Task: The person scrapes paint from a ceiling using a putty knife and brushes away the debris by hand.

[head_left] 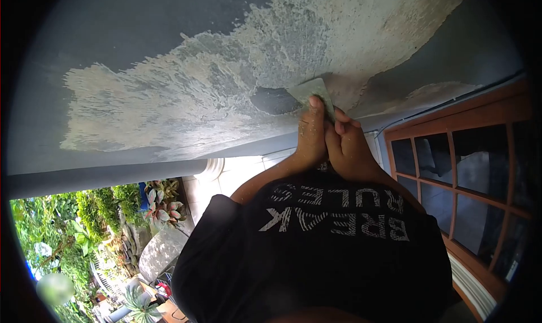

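A thin greyish-green flat scraper (311,89) lies with its far edge against a wall surface (226,80) coated in patchy pale filler. My left hand (310,132) grips it, thumb pressed on its near face and the other fingers mostly hidden. Close beside it, my right hand (349,145) has its fingers curled at the scraper's right edge. Both wrists nearly meet, and specks of pale filler dot the left hand. Just left of the scraper is a smooth dark grey patch (275,100) ringed by rough filler.
A wooden-framed paned window (451,165) stands at the right, with a cable (451,101) running along the wall above it. Green plants (101,210) and a large stone (161,249) are at the lower left. Pale tiles (226,179) show behind my left arm.
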`<state>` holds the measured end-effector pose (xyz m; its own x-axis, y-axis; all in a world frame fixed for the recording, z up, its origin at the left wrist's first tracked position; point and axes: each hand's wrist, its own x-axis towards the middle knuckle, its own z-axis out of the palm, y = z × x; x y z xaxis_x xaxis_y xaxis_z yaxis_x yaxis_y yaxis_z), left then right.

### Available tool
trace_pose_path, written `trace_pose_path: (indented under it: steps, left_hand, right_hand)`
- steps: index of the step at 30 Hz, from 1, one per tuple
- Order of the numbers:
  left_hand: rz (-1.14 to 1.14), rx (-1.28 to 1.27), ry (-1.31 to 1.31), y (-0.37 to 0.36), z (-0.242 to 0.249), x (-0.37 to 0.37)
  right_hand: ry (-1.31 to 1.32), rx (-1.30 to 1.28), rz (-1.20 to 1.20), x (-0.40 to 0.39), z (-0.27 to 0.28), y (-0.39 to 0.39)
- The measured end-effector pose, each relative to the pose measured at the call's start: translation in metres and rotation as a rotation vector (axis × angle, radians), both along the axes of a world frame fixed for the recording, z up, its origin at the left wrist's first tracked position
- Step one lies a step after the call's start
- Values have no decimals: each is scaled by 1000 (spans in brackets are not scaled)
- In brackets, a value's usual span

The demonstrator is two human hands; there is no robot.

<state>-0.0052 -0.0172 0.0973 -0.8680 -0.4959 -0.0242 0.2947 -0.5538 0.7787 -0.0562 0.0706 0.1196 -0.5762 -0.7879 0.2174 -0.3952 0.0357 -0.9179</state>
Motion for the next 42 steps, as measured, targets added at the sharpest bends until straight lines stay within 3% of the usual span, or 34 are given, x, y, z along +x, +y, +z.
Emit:
trace_pose_path:
  steps: [4,7,10,13,16,20,24,29,31,33,36,39,42]
  left_hand:
    - [-10,18,109,-2,-3,5]
    - [-65,16,43,0,0,5]
    - [-70,-68,85,-6,5,2]
    - [-74,-256,228,-25,13,-1]
    - [-192,-198,108,-30,21,9]
    - [-219,25,97,-15,18,7]
    - [-175,97,37,-3,22,3]
    - [-95,88,243,-4,-2,-8]
    - [-99,138,266,3,-3,-11]
    - [-112,144,267,6,0,-11]
    - [-98,147,198,8,1,-10]
    - [18,139,163,1,8,-8]
    - [-23,102,218,-5,3,-3]
  right_hand:
    - [25,-24,79,1,3,-1]
    - [58,28,-44,8,-1,5]
    - [143,-80,6,-2,-3,-5]
    - [-142,-30,105,-3,-8,-7]
    - [-639,69,331,-9,18,2]
    - [-782,96,117,0,20,13]
    - [-611,121,90,2,28,19]
    - [-63,86,140,-9,-4,10]
    - [-69,110,156,-10,2,16]
    - [-281,144,154,-3,19,20]
    - [-359,139,44,2,8,19]
    - [-32,147,167,-15,-4,7]
    - [-78,200,199,-15,0,8]
